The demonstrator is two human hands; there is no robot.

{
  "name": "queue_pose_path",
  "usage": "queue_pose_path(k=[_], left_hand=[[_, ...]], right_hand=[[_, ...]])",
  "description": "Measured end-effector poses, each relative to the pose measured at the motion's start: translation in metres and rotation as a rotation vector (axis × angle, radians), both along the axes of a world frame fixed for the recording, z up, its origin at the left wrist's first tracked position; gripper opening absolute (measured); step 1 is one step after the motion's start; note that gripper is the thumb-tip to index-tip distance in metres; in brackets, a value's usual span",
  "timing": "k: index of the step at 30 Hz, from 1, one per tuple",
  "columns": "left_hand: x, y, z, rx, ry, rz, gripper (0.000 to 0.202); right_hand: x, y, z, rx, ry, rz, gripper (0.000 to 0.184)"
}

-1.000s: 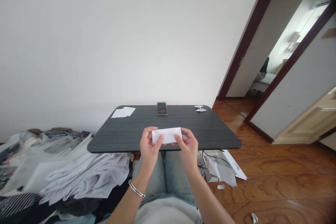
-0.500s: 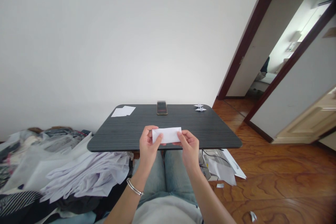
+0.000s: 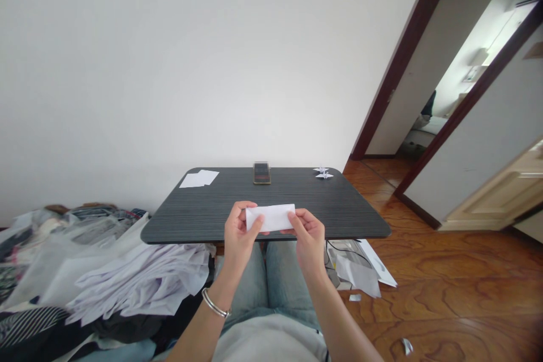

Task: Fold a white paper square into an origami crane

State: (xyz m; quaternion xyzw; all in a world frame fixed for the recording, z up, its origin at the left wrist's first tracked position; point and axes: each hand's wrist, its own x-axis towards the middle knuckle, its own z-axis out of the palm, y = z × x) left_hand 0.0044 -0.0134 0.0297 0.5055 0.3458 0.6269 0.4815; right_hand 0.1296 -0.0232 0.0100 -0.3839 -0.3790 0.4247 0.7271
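Observation:
A white sheet of paper [image 3: 274, 217], folded to a narrow rectangle, is held level above the near edge of the dark table [image 3: 203, 212]. Pinching its left end is my left hand [image 3: 240, 232], thumb on top and fingers behind. My right hand [image 3: 309, 235] grips the right end the same way. At the table's back right lie two white paper cranes [image 3: 324, 176]. White paper sheets [image 3: 194, 180] overlap at the back left. The fingertips behind the folded paper are partly hidden.
A phone [image 3: 262, 173] stands at the table's back edge near the wall. Piled clothes and white cloth [image 3: 144, 277] lie left of my legs. On the right, papers and a cable [image 3: 358, 274] sit below the table, with scraps on the wooden floor [image 3: 445, 294].
My right hand has shifted very slightly to the right along with its end of the folded paper. Both hands keep their hold.

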Motion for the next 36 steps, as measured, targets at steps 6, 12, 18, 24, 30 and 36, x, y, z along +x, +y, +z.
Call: queue_pose_path(k=[6,12,18,24,30,36], left_hand=[[0.000,-0.002,0.001,-0.002,0.008,-0.005,0.032],[0.000,-0.001,0.002,-0.004,-0.005,-0.004,0.032],[0.000,-0.001,0.006,-0.003,0.011,0.039,0.031],[-0.001,-0.002,0.011,0.022,0.056,0.046,0.030],[-0.002,-0.002,0.012,0.007,0.088,0.010,0.033],[-0.004,-0.005,0.016,-0.052,0.130,-0.089,0.050]], right_hand=[[0.000,-0.001,0.001,0.004,0.006,-0.018,0.022],[0.000,-0.001,0.003,0.001,-0.008,-0.024,0.023],[0.002,-0.002,0.006,-0.021,-0.025,0.098,0.021],[0.003,-0.003,0.009,-0.106,-0.070,0.326,0.019],[0.004,-0.005,0.011,-0.129,-0.017,0.314,0.020],[0.004,-0.006,0.014,-0.125,-0.016,0.301,0.020]])
